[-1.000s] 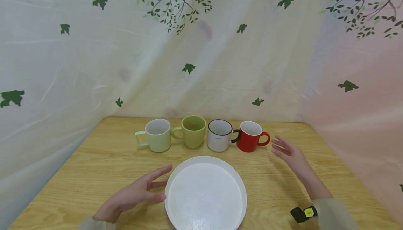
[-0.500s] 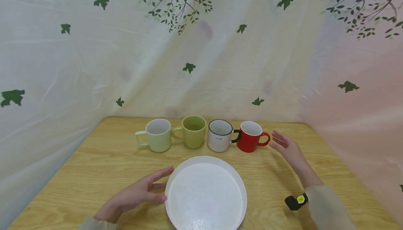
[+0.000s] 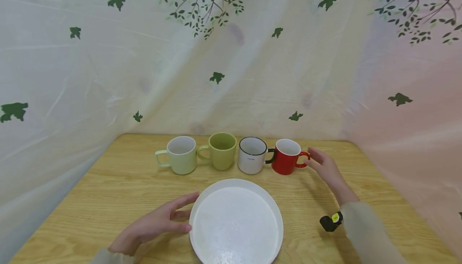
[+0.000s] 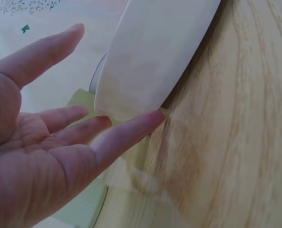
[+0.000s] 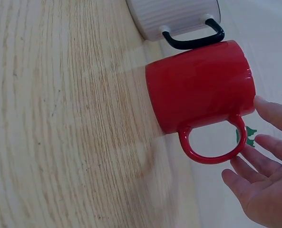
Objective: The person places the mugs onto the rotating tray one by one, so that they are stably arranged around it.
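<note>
A red mug (image 3: 284, 163) with a white inside stands upright at the right end of a row of mugs. My right hand (image 3: 323, 167) is at its handle, fingers spread and loosely bent. In the right wrist view the fingertips (image 5: 238, 164) lie right at the handle (image 5: 212, 160), not curled round it. A round white tray (image 3: 236, 220) lies flat at the front middle of the table. My left hand (image 3: 155, 220) is at the tray's left rim with fingers spread; in the left wrist view one fingertip (image 4: 152, 119) meets the lower edge of its side wall (image 4: 141, 61).
Left of the red mug stand a white mug (image 3: 250, 163) with black rim and handle, an olive-green mug (image 3: 222, 157) and a pale green mug (image 3: 182, 163). Behind the wooden table (image 3: 119, 187) hangs a pale curtain (image 3: 173, 75) printed with leaves.
My right hand has moved left and slightly away from me, from beside the red mug up to its handle. My left hand, the tray and the mugs stay nearly still.
</note>
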`<state>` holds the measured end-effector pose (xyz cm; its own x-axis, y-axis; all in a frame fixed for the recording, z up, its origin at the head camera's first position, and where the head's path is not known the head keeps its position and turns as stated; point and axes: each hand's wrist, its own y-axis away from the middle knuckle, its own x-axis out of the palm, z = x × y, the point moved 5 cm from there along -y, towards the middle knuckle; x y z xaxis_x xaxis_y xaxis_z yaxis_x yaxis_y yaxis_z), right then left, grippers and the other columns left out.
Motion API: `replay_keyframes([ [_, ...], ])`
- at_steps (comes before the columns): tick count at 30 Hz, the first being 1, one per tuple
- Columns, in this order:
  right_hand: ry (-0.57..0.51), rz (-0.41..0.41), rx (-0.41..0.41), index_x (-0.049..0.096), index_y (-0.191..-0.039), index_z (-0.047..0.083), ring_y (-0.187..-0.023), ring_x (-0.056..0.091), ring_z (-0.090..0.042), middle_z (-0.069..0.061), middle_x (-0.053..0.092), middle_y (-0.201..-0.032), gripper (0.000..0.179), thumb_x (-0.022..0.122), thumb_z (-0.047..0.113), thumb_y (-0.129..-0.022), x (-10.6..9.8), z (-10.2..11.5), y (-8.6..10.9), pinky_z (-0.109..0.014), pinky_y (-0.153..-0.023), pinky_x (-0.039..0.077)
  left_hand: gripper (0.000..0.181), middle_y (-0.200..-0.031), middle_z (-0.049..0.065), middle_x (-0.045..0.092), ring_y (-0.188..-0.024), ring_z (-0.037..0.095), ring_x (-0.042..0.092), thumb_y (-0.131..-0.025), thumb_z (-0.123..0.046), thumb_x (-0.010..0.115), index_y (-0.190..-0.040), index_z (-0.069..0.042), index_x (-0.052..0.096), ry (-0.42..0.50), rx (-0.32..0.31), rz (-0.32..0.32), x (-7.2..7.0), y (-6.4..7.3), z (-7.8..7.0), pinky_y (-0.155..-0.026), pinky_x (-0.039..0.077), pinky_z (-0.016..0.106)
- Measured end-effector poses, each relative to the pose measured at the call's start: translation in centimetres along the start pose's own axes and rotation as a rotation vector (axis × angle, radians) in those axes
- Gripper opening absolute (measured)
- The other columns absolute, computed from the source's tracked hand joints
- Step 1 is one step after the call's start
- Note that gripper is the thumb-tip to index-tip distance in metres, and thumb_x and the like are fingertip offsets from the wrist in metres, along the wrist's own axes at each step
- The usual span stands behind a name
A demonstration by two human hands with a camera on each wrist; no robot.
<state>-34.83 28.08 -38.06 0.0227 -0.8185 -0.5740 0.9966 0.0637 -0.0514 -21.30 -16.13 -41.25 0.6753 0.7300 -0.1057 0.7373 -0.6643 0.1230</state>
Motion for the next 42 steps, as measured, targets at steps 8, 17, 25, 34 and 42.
replay_keyframes([
  [8,-0.019,-0.021,0.014,0.028,-0.149,-0.004,-0.142,0.030,-0.045,-0.027,0.033,-0.152,0.066,0.055,0.029,-0.099,0.8,-0.7,-1.0,-0.055,-0.115,0.031,0.078,-0.160,0.027,0.010,-0.139,0.054,0.028,-0.093,-0.013,0.065,-0.154,-0.002,0.018,-0.032,-0.001,-0.013,-0.1,-0.1,-0.2,-0.107,0.043,0.052],
  [17,-0.044,-0.079,0.062,0.031,-0.148,-0.004,-0.136,0.039,-0.043,-0.029,0.038,-0.148,0.061,0.053,0.027,-0.100,1.6,-1.4,-1.7,-0.052,-0.112,0.037,0.080,-0.159,0.027,0.013,-0.136,0.055,0.032,-0.091,-0.015,0.067,-0.153,-0.002,0.020,-0.111,0.020,-0.032,0.0,0.0,-0.2,-0.105,0.040,0.060],
  [25,-0.158,-0.104,0.107,0.035,-0.146,-0.003,-0.135,0.041,-0.039,-0.026,0.039,-0.149,0.056,0.051,0.027,-0.101,2.2,-2.0,-1.9,-0.043,-0.109,0.041,0.083,-0.160,0.026,0.012,-0.137,0.055,0.030,-0.089,-0.012,0.069,-0.154,-0.004,0.019,-0.094,0.034,-0.033,0.1,-0.1,0.0,-0.101,0.050,0.038],
  [34,-0.233,-0.180,0.143,0.043,-0.140,-0.003,-0.115,0.053,-0.019,-0.024,0.047,-0.141,0.048,0.051,0.024,-0.101,2.4,-2.1,-2.0,-0.036,-0.101,0.048,0.086,-0.160,0.026,0.010,-0.139,0.054,0.027,-0.088,-0.010,0.070,-0.154,-0.002,0.016,-0.055,0.052,-0.012,0.4,-0.3,0.0,-0.103,0.048,0.031],
  [42,-0.230,-0.212,0.175,0.048,-0.133,-0.004,-0.113,0.055,-0.027,-0.024,0.052,-0.131,0.048,0.054,0.029,-0.099,2.3,-2.4,-1.9,-0.032,-0.095,0.052,0.088,-0.160,0.025,0.010,-0.140,0.053,0.026,-0.087,-0.011,0.071,-0.154,-0.003,0.015,-0.052,0.041,-0.004,0.3,-0.5,0.1,-0.107,0.045,0.031],
])
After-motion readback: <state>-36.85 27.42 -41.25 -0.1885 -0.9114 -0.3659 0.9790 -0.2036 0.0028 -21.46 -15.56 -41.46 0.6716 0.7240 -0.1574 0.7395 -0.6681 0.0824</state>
